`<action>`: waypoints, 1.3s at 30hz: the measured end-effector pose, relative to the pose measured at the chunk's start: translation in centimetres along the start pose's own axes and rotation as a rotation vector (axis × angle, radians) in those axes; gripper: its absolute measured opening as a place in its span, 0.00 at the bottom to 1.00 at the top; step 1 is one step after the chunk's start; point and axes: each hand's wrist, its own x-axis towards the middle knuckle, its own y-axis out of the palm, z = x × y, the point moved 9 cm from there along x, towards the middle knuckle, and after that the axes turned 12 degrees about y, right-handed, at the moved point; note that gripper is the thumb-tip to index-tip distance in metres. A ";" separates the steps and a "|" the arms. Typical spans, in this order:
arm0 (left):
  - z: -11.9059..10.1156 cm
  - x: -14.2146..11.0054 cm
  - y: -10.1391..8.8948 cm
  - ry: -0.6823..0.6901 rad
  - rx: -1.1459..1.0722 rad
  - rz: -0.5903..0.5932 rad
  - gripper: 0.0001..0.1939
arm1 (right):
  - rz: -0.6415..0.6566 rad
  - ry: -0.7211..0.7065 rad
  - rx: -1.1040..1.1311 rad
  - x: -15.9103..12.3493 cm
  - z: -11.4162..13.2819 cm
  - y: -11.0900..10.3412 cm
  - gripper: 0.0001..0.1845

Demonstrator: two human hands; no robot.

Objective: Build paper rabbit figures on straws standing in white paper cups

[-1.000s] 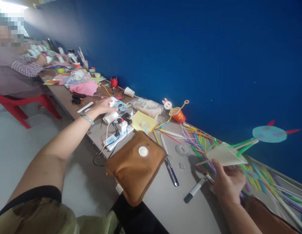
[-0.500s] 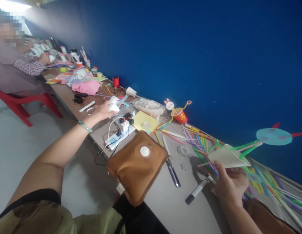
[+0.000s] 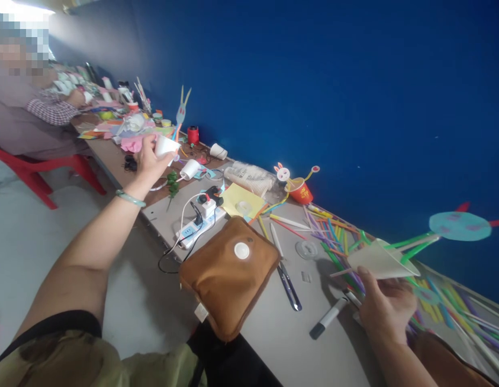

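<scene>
My left hand (image 3: 146, 161) is wrapped round a white paper cup (image 3: 165, 148), raised over the far part of the table. A pale blue paper animal head (image 3: 181, 113) with long ears rises from that cup on thin strips. My right hand (image 3: 388, 306) grips another paper cup (image 3: 380, 259), tipped on its side. Out of its mouth, on green straws, stretches a blue oval paper head (image 3: 461, 224) with red points. Below my left hand another white cup (image 3: 190, 169) lies on its side, near a small dark green piece (image 3: 172, 185).
A brown pouch (image 3: 233, 274) with a white round spot lies at the near edge, beside a power strip (image 3: 201, 226) with cords. Scissors (image 3: 289, 287), a marker (image 3: 327, 320) and many coloured straws lie rightward. A red cup (image 3: 299, 191) stands by the blue wall. Another person (image 3: 31, 113) sits far left.
My left hand has lifted a white cup up and to the left, and its paper head now stands upright. The other cup stayed on the table. My right hand keeps its hold, barely moving.
</scene>
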 end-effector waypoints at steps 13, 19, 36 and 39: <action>0.3 -0.2 0.1 -0.034 0.007 0.007 0.43 | -0.005 -0.029 -0.037 0.3 0.1 -0.1 0.21; -0.5 -1.9 1.5 -0.010 0.004 0.051 0.43 | 0.002 -0.040 -0.083 -0.1 0.9 0.1 0.20; 0.9 -5.2 7.9 -0.040 0.130 0.368 0.40 | 0.050 -0.043 -0.054 -0.1 0.4 0.2 0.16; 0.4 -5.4 8.0 -0.033 0.169 0.440 0.37 | 0.054 -0.058 -0.039 -0.1 0.3 0.2 0.15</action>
